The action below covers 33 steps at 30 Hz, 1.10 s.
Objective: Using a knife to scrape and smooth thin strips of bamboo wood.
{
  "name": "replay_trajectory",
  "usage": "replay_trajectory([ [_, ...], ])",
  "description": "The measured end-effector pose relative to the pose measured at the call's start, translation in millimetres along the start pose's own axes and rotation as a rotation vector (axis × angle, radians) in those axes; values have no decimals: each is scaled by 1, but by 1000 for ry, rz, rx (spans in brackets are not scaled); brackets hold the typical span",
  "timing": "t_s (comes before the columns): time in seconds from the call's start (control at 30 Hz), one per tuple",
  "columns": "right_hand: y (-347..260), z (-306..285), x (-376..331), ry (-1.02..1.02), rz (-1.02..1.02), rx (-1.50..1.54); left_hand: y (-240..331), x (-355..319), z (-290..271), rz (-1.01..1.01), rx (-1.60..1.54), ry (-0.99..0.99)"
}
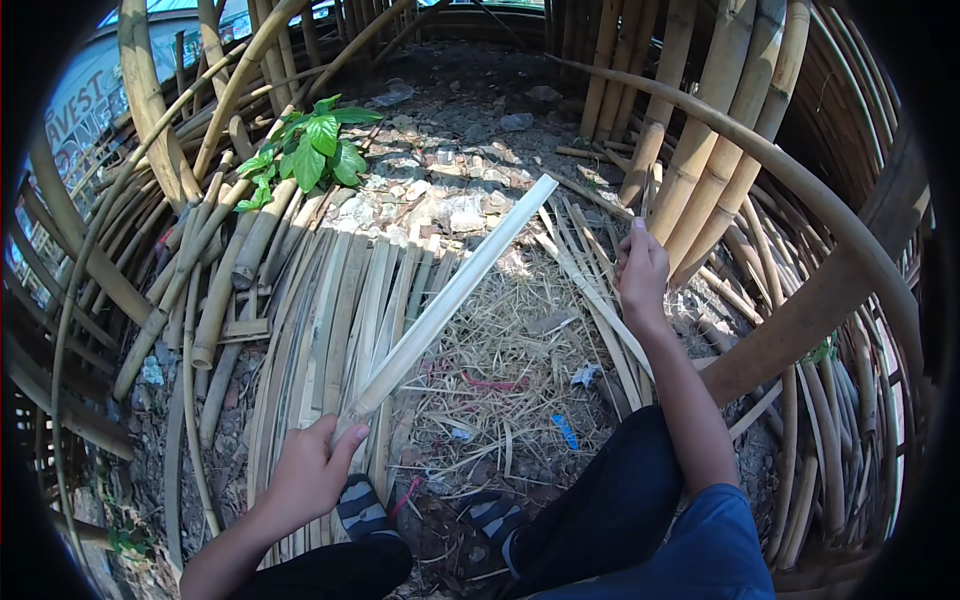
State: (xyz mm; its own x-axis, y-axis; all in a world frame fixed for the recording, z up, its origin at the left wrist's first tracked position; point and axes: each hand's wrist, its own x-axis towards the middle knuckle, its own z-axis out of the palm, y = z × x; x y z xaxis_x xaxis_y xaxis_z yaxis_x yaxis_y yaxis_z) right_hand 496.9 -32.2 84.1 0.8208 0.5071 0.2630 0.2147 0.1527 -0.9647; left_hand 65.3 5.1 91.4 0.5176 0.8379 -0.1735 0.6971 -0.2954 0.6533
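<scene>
My left hand (311,470) is closed around the lower end of a split bamboo strip (455,300). The strip slants up and away to the right, its pale inner face showing and its far end free in the air. Raised at the right, my right hand (642,268) is closed, apart from the strip. A thin narrow thing sticks up above its fingers, too slight against the bamboo behind to name. Left of the held strip, many split bamboo strips (335,300) lie side by side on the ground. More loose strips (590,270) lie below my right hand.
Thick bamboo poles (715,150) stand at the right, and a curved pole (760,150) arches past my right arm. More poles (150,100) lean at the left beside a green leafy plant (312,150). Bamboo shavings (510,350) cover the ground between my feet and the stones.
</scene>
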Motion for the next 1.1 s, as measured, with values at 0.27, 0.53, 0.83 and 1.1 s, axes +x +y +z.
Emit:
replay_trajectory([
  [0.27,-11,70,-140,-786,-731,-502,9,10,9,81,48,165],
  [0.53,7,92,-147,-844,-1033,-543,23,1,7,163,74,204],
  [0.83,9,83,-89,-622,-746,-702,20,-7,2,207,79,225],
  [1.1,35,62,-50,-586,-734,-752,19,-15,0,174,83,160],
])
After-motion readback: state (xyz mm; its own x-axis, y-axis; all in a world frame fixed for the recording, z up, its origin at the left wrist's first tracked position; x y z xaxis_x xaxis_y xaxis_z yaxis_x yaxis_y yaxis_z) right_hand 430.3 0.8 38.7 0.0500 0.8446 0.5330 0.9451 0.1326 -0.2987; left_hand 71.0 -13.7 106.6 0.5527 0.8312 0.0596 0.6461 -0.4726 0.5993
